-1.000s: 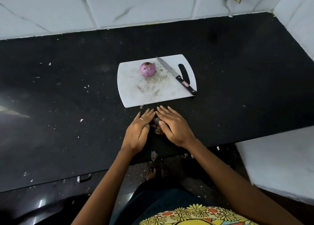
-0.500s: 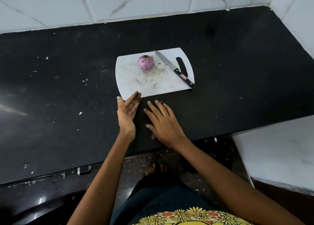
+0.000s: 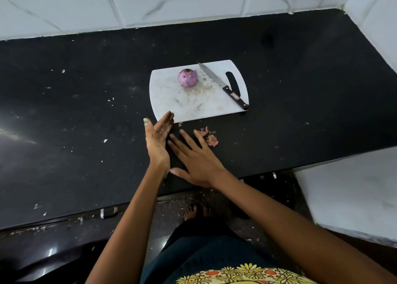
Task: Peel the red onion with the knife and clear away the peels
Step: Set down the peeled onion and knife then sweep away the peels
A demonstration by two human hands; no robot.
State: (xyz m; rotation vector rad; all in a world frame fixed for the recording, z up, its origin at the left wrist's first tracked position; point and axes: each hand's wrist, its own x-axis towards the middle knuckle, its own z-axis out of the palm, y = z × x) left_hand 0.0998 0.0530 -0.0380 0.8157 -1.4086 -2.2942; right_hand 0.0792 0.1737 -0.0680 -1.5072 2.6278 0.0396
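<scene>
My left hand (image 3: 158, 141) stands on edge, fingers straight; my right hand (image 3: 196, 158) lies flat, fingers spread.

The peeled red onion (image 3: 187, 78), pale purple and round, sits near the far edge of the white cutting board (image 3: 171, 99). The black-handled knife (image 3: 223, 86) lies slantwise toward the board's right edge. Loose peels (image 3: 209, 136) lie on the black counter (image 3: 86, 112) just off the board's near edge
</scene>
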